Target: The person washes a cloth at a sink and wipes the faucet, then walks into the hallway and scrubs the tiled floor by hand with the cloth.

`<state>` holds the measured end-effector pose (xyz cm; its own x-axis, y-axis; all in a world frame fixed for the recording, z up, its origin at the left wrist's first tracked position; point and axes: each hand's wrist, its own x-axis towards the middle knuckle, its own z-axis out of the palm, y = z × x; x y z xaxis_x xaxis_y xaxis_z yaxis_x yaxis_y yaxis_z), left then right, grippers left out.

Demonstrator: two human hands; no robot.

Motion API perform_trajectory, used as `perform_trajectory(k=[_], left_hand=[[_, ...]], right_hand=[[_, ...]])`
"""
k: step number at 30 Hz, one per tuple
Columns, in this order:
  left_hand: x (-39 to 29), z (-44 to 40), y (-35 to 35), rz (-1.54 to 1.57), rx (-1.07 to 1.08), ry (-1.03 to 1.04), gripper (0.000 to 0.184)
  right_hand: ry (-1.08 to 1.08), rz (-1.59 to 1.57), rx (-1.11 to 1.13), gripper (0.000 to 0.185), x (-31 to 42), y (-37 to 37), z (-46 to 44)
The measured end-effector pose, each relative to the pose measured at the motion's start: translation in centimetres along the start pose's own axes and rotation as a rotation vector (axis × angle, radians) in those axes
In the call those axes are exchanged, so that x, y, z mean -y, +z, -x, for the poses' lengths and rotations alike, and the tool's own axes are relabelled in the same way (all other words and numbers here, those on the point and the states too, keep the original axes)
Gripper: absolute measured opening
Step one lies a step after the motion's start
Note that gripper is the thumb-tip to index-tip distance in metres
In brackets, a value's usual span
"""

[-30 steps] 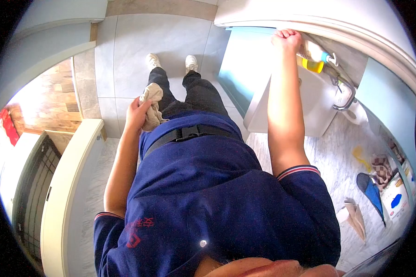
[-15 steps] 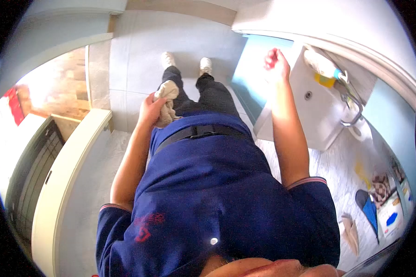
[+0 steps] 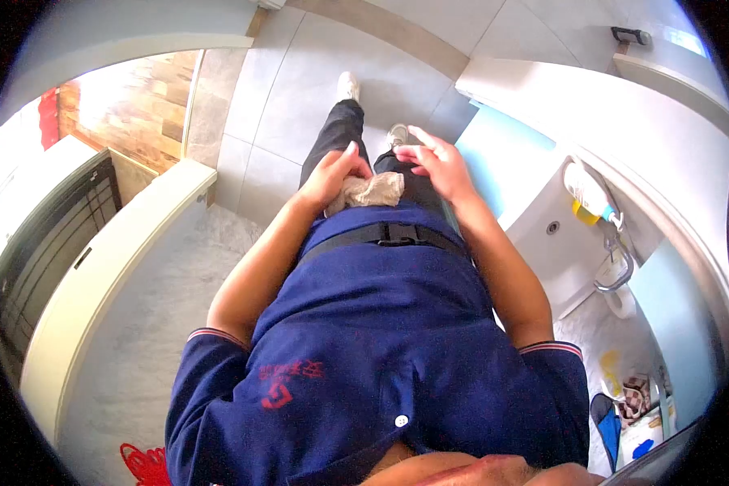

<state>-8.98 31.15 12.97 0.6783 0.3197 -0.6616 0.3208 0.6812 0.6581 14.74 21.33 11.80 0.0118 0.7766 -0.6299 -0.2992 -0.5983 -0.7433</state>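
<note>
A crumpled beige cloth [image 3: 374, 192] is bunched in front of my waist, just beyond the black belt [image 3: 400, 234]. My left hand [image 3: 330, 176] holds it from the left side, fingers closed on its edge. On the other side, my right hand [image 3: 439, 164] hovers close to the cloth, fingers apart and nothing in them. Part of the cloth is hidden behind my left hand.
To the right is a white sink [image 3: 535, 255] with a curved metal faucet [image 3: 620, 275] and a white bottle [image 3: 585, 190] on its edge. A cream door [image 3: 113, 279] stands on the left. Red cord-like material [image 3: 144, 465] lies lower left.
My left hand has brought the cloth to the middle. My right hand has come in from over the sink toward it. My feet have stepped, and the view has shifted.
</note>
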Motion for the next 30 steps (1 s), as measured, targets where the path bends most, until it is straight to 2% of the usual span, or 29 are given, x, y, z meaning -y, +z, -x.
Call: perform_trajectory(k=[2,4,6,7,9,12,17,20,21,26,27,30], left_hand=[[-1.6,-2.2,-0.7,0.062,-0.05,-0.103,0.064],[-3.3,-3.8,-0.8,0.252,-0.09,-0.089,0.062],[-5.4,-6.0,-1.8,0.483,-0.1,-0.099,0.062],[-5.7,-7.2,-3.7,0.53,0.015,-0.081,0.06],[-7.3,-8.7,-5.2,0.524,-0.039,-0.132,0.059],[-11.0,-9.4,-7.8,0.486,-0.082,-0.17,0.057],[-13.8,-11.3,-12.0,0.513,-0.042,-0.173,0.056],[-17.3,-11.8,-11.2,0.544,-0.015,-0.169,0.055],[-17.9,-12.0,-11.1,0.454,-0.031,-0.168,0.055],[-18.0,-14.9,-12.4,0.447,0.004,-0.168,0.046],[-18.7,-15.2,-12.6,0.424,0.013,-0.164,0.044],[-21.7,-16.9,-12.4,0.181,-0.222,-0.202,0.036]], right_hand=[[-0.277,0.369,0.085,0.038,4.1,2.2,-1.4],[-0.387,0.471,0.069,0.037,6.9,4.8,-3.3],[-0.551,0.715,0.025,0.04,8.1,5.8,-6.1],[-0.576,0.769,-0.004,0.041,8.9,5.9,-7.8],[-0.604,0.853,-0.046,0.044,10.0,6.6,-9.5],[-0.394,0.751,0.078,0.046,14.0,7.9,-11.9],[-0.508,0.843,-0.029,0.052,18.2,9.9,-14.6],[-0.402,0.791,-0.05,0.054,20.8,10.3,-15.2],[-0.397,0.828,-0.069,0.054,21.1,10.1,-15.4],[-0.419,0.85,-0.185,0.058,21.8,8.2,-15.7],[-0.391,0.786,-0.175,0.068,21.8,7.4,-15.7],[-0.197,0.412,-0.209,0.084,20.7,6.4,-16.3]])
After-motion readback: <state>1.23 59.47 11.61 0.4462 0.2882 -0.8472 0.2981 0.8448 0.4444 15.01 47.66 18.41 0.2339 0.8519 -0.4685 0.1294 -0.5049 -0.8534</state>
